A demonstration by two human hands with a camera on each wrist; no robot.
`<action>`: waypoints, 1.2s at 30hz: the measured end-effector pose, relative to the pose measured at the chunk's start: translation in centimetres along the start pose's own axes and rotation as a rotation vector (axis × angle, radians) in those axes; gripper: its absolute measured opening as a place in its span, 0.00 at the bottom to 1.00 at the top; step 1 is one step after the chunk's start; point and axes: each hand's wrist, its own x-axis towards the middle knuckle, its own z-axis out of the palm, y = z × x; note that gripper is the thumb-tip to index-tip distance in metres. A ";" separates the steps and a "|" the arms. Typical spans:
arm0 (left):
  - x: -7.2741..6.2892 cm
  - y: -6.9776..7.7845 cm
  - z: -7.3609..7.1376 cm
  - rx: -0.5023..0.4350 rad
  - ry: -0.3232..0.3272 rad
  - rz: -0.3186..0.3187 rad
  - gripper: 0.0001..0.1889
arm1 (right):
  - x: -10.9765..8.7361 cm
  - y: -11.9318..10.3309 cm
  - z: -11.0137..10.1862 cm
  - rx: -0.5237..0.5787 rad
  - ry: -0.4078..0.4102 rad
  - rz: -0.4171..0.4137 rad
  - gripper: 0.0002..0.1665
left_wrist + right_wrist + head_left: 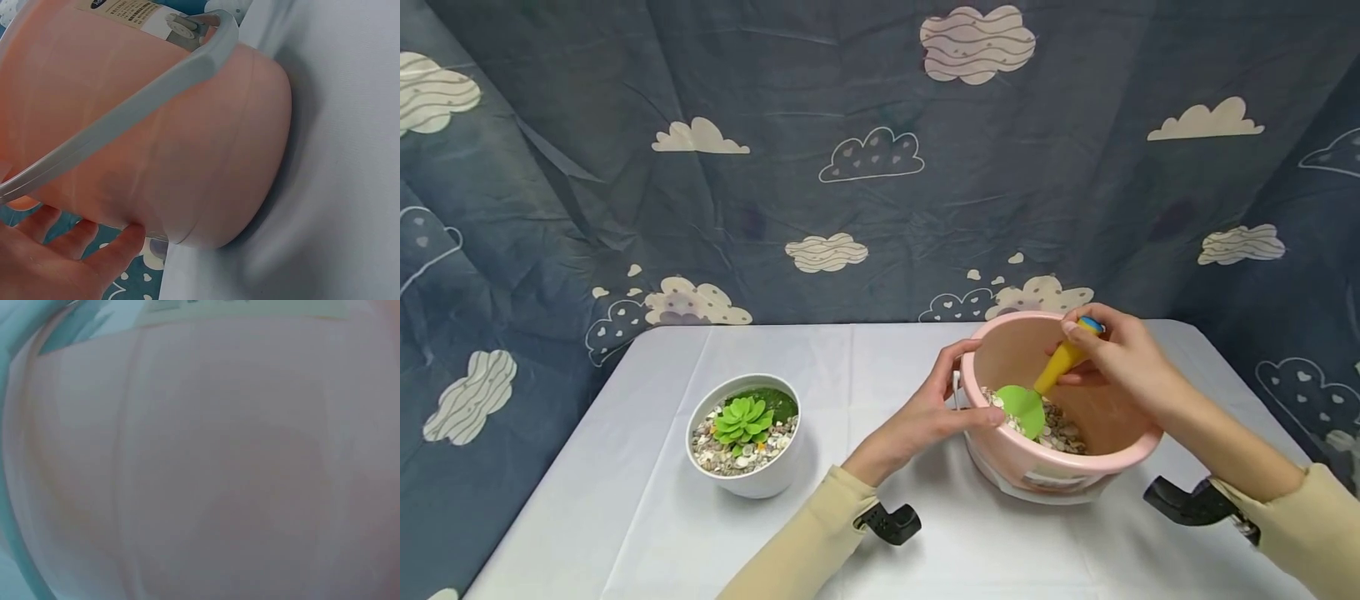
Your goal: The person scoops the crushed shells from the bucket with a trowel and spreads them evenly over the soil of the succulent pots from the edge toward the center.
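Note:
A pink bucket with a pale handle stands on the table at the right, tilted slightly in the head view. Small mixed pebbles lie in its bottom. My left hand holds the bucket's left side, thumb over the rim and fingers spread along the outer wall. With my right hand I grip a toy shovel by its yellow handle, inside the bucket. The shovel's green blade rests among the pebbles. The right wrist view shows only the bucket wall, blurred.
A white pot stands at the left of the table, holding a green succulent, pebbles and a dark green patch of moss. White cloth covers the table. Behind hangs a dark blue curtain with cloud prints.

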 end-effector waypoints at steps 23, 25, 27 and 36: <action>-0.1 -0.1 -0.1 -0.019 -0.005 0.009 0.44 | 0.1 1.3 -4.2 0.243 -0.088 0.064 0.17; -0.1 -0.2 -0.1 -0.018 -0.003 0.008 0.44 | -0.1 1.5 -4.6 0.288 -0.091 0.063 0.15; -0.1 -0.2 -0.1 -0.017 -0.004 0.010 0.44 | -0.4 1.8 -4.9 0.320 -0.085 0.060 0.13; -0.1 -0.2 -0.2 -0.024 -0.008 0.012 0.45 | -1.3 2.4 -5.7 0.432 -0.045 0.057 0.12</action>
